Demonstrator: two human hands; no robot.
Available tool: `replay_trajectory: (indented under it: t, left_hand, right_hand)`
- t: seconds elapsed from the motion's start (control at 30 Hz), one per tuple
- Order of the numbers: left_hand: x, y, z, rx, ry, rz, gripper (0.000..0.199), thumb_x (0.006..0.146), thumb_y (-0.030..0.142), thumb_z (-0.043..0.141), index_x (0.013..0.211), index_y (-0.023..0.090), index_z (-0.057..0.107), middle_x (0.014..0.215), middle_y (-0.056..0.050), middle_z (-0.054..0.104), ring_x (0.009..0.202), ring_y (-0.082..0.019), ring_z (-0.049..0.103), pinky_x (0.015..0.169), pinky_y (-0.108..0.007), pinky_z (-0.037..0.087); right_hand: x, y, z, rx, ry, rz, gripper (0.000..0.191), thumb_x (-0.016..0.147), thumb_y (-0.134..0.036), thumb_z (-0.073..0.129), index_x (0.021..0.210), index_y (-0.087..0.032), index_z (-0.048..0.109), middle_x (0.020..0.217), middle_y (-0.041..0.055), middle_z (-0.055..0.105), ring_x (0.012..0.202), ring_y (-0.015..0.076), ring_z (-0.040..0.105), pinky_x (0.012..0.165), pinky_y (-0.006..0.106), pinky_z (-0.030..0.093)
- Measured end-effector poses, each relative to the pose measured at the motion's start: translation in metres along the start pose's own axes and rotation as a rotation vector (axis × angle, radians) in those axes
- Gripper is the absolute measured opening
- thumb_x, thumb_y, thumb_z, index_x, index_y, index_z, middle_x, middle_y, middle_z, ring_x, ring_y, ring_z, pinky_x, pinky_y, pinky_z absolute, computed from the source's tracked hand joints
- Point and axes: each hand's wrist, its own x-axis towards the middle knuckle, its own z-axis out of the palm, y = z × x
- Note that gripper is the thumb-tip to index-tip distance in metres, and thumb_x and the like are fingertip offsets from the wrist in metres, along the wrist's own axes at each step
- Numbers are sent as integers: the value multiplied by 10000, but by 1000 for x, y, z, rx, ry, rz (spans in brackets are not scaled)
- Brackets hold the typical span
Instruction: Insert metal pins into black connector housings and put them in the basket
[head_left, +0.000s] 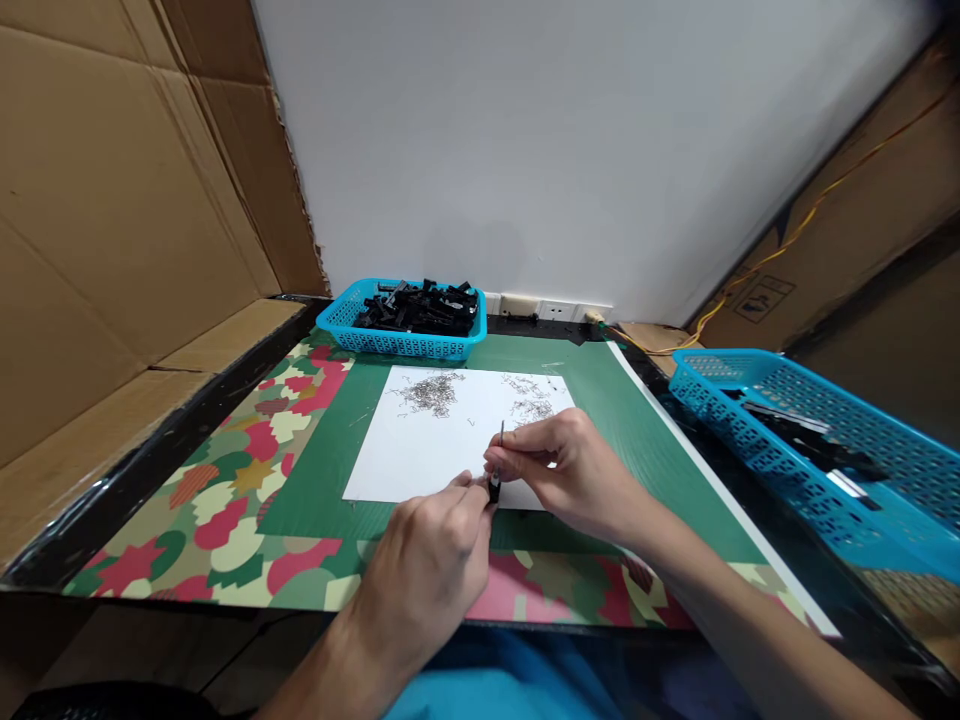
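Observation:
My left hand [439,545] is closed around a small black part [494,490] near the front edge of a white sheet [420,465]. Just above that part, my right hand [559,460] pinches a thin metal tool [502,432] that stands nearly upright; its lower end is hidden by the fingers, and its exact kind does not show. On the sheet lie a pile of tiny wire pieces [430,394] at the back left and a looser scatter of wire pieces [531,410] at the back right, close to my right hand.
Behind the sheet stands a blue basket [405,344] heaped with black parts [420,308]. Another blue basket [795,455] at the right holds a few black parts [817,440]. A green mat [322,500] lies under the sheet. Cardboard [112,200] walls the left; a yellow cable [709,315] runs back right.

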Motion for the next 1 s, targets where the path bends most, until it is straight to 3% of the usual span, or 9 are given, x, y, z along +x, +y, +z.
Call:
replay_trajectory:
  t: [0.23,0.53,0.73,0.9,1.0]
  left_hand:
    - [0,0,-2,42,-23,23,262,923,-10,520,815,211,608,732,-53,727,676,-260,768,573,-326,559]
    - [2,-5,-6,53,-127,76,273,899,-45,512,962,195,626,852,-57,756,740,-279,782,623,-368,607]
    - [3,-3,-8,66,-151,69,291,906,-39,494,1034,181,636,878,-75,769,765,-276,795,633,-357,610]
    - [4,-3,-9,54,-171,71,258,920,-31,499,897,206,600,820,-50,737,767,-265,789,641,-334,602]
    - [4,-5,-9,48,-172,58,245,942,-10,507,897,208,609,811,-44,729,716,-261,777,602,-334,583]
  right_hand:
    - [2,-5,-1,-40,-20,12,541,1081,-468,539,643,-172,652,581,5,525,568,128,406,558,295,338]
    - [-6,-2,4,-51,30,-23,514,1084,-329,549,598,-192,454,600,-54,324,575,111,268,564,304,260]
    - [-12,3,10,-43,90,-37,488,1077,-343,569,618,-177,566,603,-18,470,554,113,360,571,302,319]
    - [-14,2,9,-16,87,-22,509,1084,-388,548,637,-163,642,589,-2,518,546,116,401,555,289,352]
    - [-14,3,7,31,91,4,492,1086,-432,544,725,-146,718,649,34,624,591,136,511,575,284,408]
